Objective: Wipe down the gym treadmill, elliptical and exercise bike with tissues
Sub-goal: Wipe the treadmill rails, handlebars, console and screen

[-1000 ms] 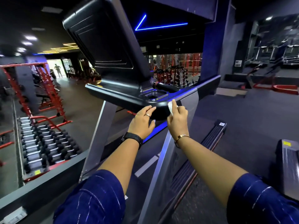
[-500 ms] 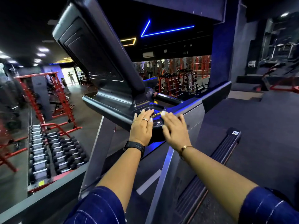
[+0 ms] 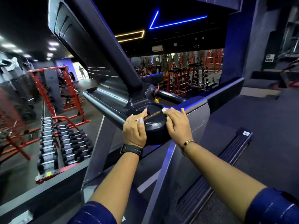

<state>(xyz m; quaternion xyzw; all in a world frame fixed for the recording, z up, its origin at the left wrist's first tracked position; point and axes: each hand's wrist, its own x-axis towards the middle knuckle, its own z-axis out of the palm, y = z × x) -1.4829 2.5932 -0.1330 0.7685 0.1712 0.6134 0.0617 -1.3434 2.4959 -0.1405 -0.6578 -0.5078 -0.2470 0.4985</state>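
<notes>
The treadmill console (image 3: 97,62) rises dark and tilted in front of me, seen from its side. Its black rounded tray end (image 3: 154,126) lies between my two hands. My left hand (image 3: 135,126) rests flat on the tray's left edge, fingers together, holding nothing. My right hand (image 3: 177,123) presses down on the tray's right edge over a white tissue (image 3: 164,109), of which only small bits show at the fingertips. A black handlebar (image 3: 169,96) with a yellow tag (image 3: 156,100) sticks out behind the tray.
Grey treadmill uprights (image 3: 103,143) slope down below the tray, and the side rail (image 3: 226,159) runs along at right. A dumbbell rack (image 3: 64,143) and red frames (image 3: 53,88) stand at left on the lower floor. More red racks (image 3: 186,75) fill the back.
The view has moved closer and higher over the tray. My right hand went from the tray's front edge up onto its top, pressing the tissue flat; my left hand slid up alongside.
</notes>
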